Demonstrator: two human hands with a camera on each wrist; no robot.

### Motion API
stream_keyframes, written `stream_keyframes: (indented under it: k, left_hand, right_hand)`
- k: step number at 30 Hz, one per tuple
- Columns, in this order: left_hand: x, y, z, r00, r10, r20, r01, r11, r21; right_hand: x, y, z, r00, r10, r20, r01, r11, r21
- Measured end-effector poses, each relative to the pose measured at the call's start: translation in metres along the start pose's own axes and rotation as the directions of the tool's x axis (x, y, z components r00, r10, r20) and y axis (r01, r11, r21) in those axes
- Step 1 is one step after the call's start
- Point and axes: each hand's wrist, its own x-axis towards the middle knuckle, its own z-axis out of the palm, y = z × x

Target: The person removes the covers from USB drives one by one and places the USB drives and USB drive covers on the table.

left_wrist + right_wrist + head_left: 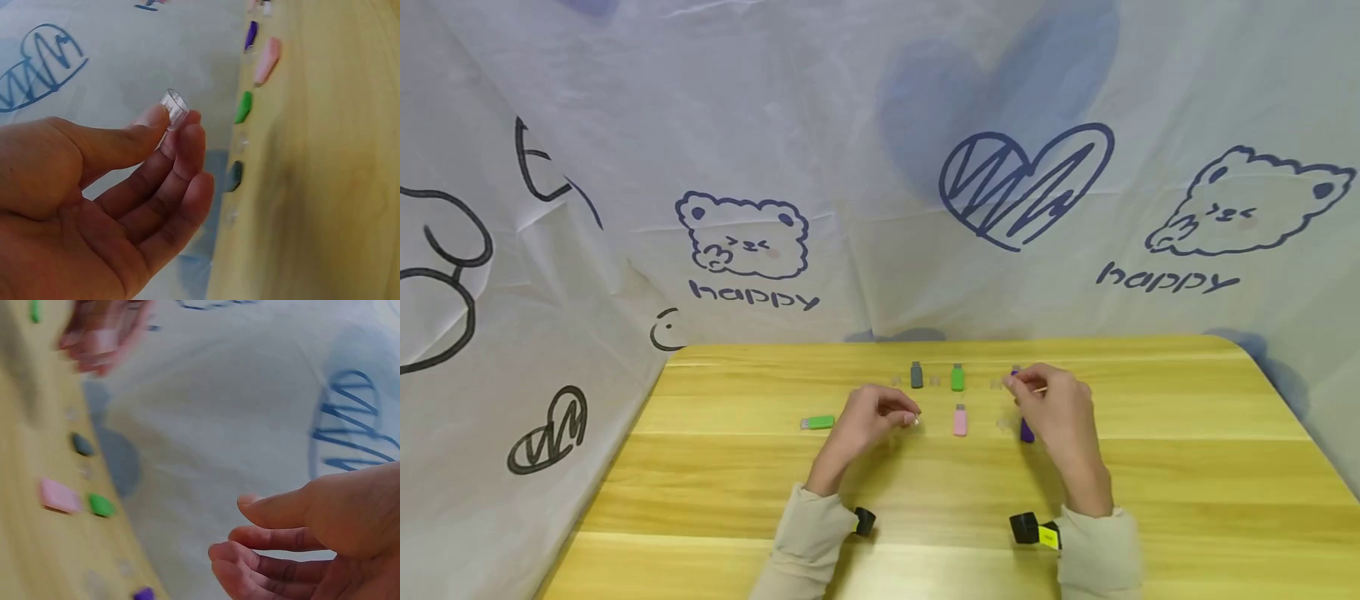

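Observation:
My left hand point(871, 417) pinches a small clear plastic cap point(175, 110) between thumb and fingertips, above the table. My right hand point(1060, 408) hovers over the purple USB sticks, thumb apart from its loosely bent fingers, with nothing between them in the right wrist view. A purple USB stick point(1027, 430) lies partly hidden below that hand, and another purple one shows just behind its fingers. Between the hands lie a pink USB stick point(960, 421), a green USB stick point(957, 377) and a grey USB stick point(917, 375). Left of my left hand rests a second green USB stick point(817, 422), on its side.
Several loose clear caps lie among the sticks, one beside the grey stick point(935, 381) and another near the purple one point(1003, 424). The wooden table point(1195, 467) ends at a white cloth point(880, 275) with drawings, hanging behind and at the sides.

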Motion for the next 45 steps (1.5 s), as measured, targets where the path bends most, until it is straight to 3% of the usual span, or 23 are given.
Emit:
stream_keyframes:
  k: [7, 14, 23, 31, 36, 40, 45]
  left_hand:
    - [0.018, -0.005, 0.017, 0.999, -0.008, 0.042, 0.004, 0.994, 0.106]
    - [0.033, 0.0, 0.03, 0.998, -0.009, 0.061, -0.007, 0.967, 0.255]
    - [0.038, 0.004, 0.04, 1.0, -0.026, -0.009, 0.028, 0.941, 0.336]
    - [0.036, 0.001, 0.045, 0.997, 0.0, -0.079, 0.026, 0.945, 0.326]
    - [0.033, -0.002, 0.044, 0.996, 0.018, -0.09, 0.006, 0.967, 0.256]
    - [0.025, -0.002, 0.036, 0.994, 0.016, -0.113, 0.005, 0.983, 0.185]
    - [0.012, -0.004, 0.019, 0.986, 0.014, -0.168, 0.013, 0.987, 0.159]
  right_hand:
    - [-0.007, 0.011, -0.037, 0.996, 0.086, -0.032, -0.086, 0.996, 0.004]
    - [-0.008, 0.022, -0.049, 0.986, 0.166, 0.003, -0.166, 0.986, 0.026]
    - [-0.004, 0.024, -0.052, 0.986, 0.168, -0.003, -0.168, 0.985, 0.032]
    - [-0.004, 0.026, -0.051, 0.983, 0.182, 0.003, -0.182, 0.983, 0.033]
    - [-0.005, 0.028, -0.05, 0.984, 0.178, 0.011, -0.179, 0.983, 0.033]
    - [-0.005, 0.028, -0.049, 0.985, 0.174, 0.018, -0.175, 0.984, 0.027]
    - [-0.005, 0.026, -0.047, 0.991, 0.133, 0.018, -0.133, 0.991, 0.013]
